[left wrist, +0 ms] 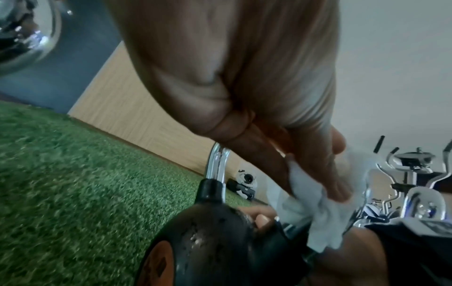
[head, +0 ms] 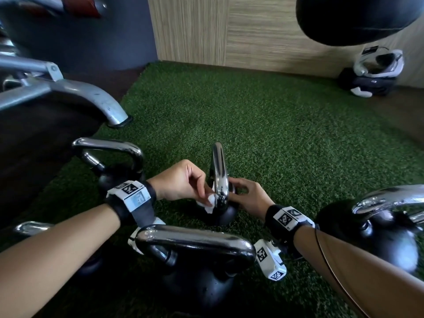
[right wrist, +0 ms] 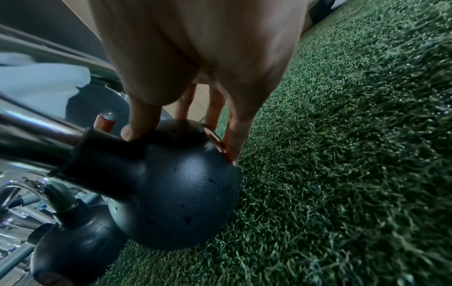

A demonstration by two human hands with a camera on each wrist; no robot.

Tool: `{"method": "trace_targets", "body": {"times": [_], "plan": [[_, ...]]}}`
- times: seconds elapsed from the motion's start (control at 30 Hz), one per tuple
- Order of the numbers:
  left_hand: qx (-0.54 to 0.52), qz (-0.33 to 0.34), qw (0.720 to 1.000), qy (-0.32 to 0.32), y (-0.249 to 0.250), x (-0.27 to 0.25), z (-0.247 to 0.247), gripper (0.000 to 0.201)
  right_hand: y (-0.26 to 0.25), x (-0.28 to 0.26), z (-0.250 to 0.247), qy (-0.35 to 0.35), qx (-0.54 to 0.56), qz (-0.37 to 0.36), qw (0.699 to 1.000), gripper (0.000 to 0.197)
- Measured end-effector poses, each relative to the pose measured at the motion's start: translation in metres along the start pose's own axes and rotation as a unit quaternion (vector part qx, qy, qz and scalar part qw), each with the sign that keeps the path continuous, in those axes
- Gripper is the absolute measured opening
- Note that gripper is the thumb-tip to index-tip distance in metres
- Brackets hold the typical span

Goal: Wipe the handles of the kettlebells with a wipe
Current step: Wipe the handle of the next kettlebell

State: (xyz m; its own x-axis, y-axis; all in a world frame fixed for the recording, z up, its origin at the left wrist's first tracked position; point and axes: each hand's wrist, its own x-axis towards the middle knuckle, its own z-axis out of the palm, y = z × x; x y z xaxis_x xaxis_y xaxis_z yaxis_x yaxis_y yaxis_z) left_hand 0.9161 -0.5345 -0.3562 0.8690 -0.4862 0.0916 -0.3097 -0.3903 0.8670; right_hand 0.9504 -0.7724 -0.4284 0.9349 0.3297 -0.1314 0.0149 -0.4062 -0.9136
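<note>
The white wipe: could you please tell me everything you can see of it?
The white wipe looks like a thin, crumpled cloth or paper. The left hand pinches it and presses it against the lower part of the chrome handle of the middle kettlebell, near the black ball. A loose end hangs below the fingers. The right hand steadies the ball.

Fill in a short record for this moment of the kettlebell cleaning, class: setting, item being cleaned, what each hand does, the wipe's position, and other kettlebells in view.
setting: green artificial turf, gym machine frame at left
item being cleaned: middle kettlebell, chrome handle
left hand: pinches a white wipe against the lower handle
right hand: steadies the black ball, thumb and fingers on it
wipe position: at the handle's base, near the ball
other kettlebells: one nearest the camera, one far left, one right
</note>
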Motion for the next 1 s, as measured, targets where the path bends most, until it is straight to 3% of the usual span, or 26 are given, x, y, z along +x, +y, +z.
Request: {"method": "trace_targets", "body": {"times": [0.1, 0.2, 0.27, 0.4, 0.57, 0.63, 0.77, 0.87, 1.0], "plan": [[0.032, 0.010, 0.999, 0.013, 0.005, -0.002, -0.001, 0.025, 0.001, 0.000, 0.000, -0.003, 0.007, -0.004, 1.000, 0.069], [0.071, -0.025, 0.997, 0.000, 0.002, -0.002, 0.004, 0.024, 0.007, 0.002, 0.001, 0.010, 0.017, -0.012, 1.000, 0.104], [0.125, -0.049, 0.991, -0.006, 0.000, -0.002, 0.010, 0.020, 0.011, 0.004, 0.001, 0.009, 0.022, -0.024, 0.999, 0.113], [0.186, -0.057, 0.981, -0.004, 0.005, -0.004, 0.011, 0.016, 0.008, 0.002, 0.001, 0.001, 0.013, -0.020, 1.000, 0.099], [0.160, -0.022, 0.987, 0.013, 0.014, -0.010, -0.009, 0.027, -0.015, 0.001, -0.020, -0.007, 0.016, 0.000, 1.000, 0.034], [0.137, -0.017, 0.989, 0.045, 0.017, -0.013, -0.024, 0.030, -0.029, 0.001, -0.035, 0.017, 0.056, -0.017, 0.998, 0.020], [0.081, -0.002, 0.992, 0.093, 0.030, -0.015, -0.048, 0.043, -0.068, 0.000, -0.055, -0.002, 0.163, -0.065, 0.985, 0.024], [0.035, 0.040, 0.989, 0.139, 0.049, -0.012, -0.054, 0.030, -0.096, -0.004, -0.057, -0.019, 0.239, -0.104, 0.965, 0.034], [0.005, 0.049, 0.981, 0.189, 0.063, -0.002, -0.055, 0.025, -0.117, -0.006, -0.053, -0.058, 0.198, -0.153, 0.966, 0.031]]}}
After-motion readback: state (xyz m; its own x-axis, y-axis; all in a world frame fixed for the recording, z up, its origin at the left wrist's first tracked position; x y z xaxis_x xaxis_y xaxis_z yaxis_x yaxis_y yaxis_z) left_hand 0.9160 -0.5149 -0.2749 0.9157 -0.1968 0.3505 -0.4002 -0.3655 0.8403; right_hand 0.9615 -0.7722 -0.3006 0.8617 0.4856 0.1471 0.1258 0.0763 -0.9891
